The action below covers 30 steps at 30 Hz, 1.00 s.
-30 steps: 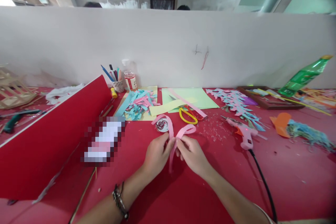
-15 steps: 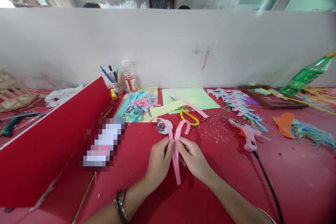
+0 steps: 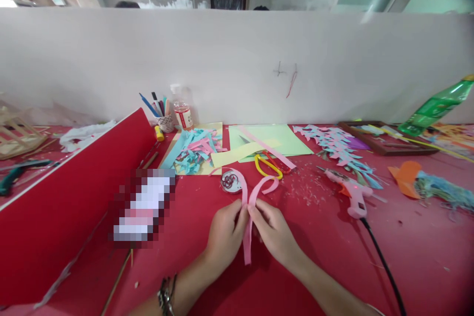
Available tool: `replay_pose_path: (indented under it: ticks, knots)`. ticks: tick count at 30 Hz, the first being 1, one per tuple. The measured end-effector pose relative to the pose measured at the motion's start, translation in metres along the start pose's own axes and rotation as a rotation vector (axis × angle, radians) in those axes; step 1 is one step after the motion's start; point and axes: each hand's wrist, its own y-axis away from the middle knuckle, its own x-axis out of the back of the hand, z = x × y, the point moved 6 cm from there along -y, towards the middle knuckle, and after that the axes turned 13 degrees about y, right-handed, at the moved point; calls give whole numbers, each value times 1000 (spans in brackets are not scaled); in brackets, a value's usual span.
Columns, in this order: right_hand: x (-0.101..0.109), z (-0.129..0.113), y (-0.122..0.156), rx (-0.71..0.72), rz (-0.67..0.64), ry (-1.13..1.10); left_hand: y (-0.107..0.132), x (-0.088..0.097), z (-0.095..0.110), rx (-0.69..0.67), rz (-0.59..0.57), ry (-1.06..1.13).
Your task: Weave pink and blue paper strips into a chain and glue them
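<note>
Left hand and right hand both pinch pink paper, two ends curling

Beyond the paper: one round dish, one scissors; right, one glue gun.

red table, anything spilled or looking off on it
Small pale scraps lie scattered left of the pink glue gun, like litter not swept up. The green bottle at far right appears steeply tilted, though the wide lens may exaggerate that. No liquid spill is visible.
</note>
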Motion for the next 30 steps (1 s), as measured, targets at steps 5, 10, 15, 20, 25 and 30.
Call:
replay_pose_path:
  ticks: [5, 10, 15, 20, 25, 30]
  knots:
    - [0, 0, 2, -3, -6, 54, 0, 0, 1, 17, 21, 57]
    - [0, -1, 1, -19, 15, -22, 2, -1, 2, 47, 88, 179]
    - [-4, 6, 0, -108, -10, -116, 2, -2, 3, 51, 54, 206]
    - [-3, -2, 1, -15, -5, -58, -1, 0, 1, 34, 26, 152]
    - [-3, -4, 1, -9, -16, -35, -2, 1, -3, 51, 36, 162]
    - [-2, -1, 0, -46, -13, -102, 0, 2, -1, 69, 113, 239]
